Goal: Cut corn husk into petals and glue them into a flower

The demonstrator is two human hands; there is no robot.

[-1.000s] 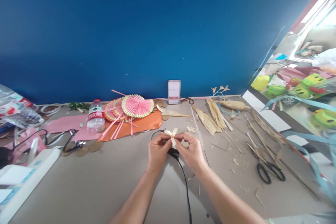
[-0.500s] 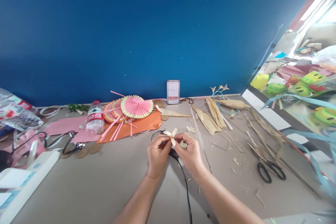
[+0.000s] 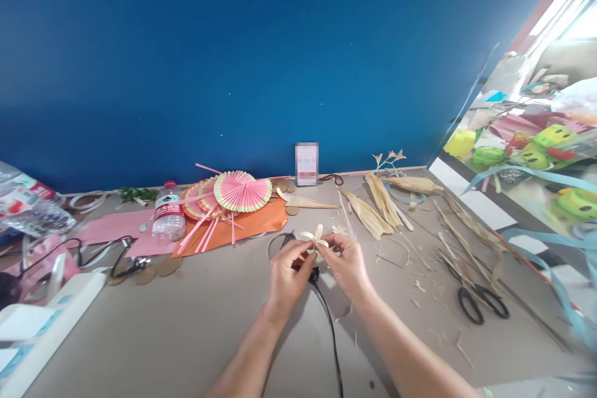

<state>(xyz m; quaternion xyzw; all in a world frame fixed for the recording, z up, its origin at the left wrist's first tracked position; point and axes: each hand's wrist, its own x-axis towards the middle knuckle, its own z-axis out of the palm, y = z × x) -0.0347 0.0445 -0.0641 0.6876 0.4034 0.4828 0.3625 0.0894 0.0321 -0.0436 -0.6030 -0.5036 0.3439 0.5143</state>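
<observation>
A small pale flower (image 3: 318, 233), its petals apparently of dried corn husk, is pinched between my two hands above the table. My left hand (image 3: 290, 270) grips it low, thumb against fingertips. From the other side, my right hand (image 3: 344, 264) holds it with thumb and forefinger. Under the hands runs a black cable (image 3: 332, 329), part of it hidden by them. To the right lie dried husk pieces (image 3: 366, 211) and black-handled scissors (image 3: 482, 305) partly covered by husk strips.
Pleated paper fans (image 3: 242, 191) rest on orange paper (image 3: 261, 224) beside a water bottle (image 3: 168, 214). A white power strip (image 3: 51, 323) lies at left. A blue wall (image 3: 261, 62) closes the back. Husk scraps (image 3: 436, 289) litter the right side.
Both hands have shifted slightly right with the flower. It has turned between the fingers, and its petals now stand up and spread sideways above the fingertips.
</observation>
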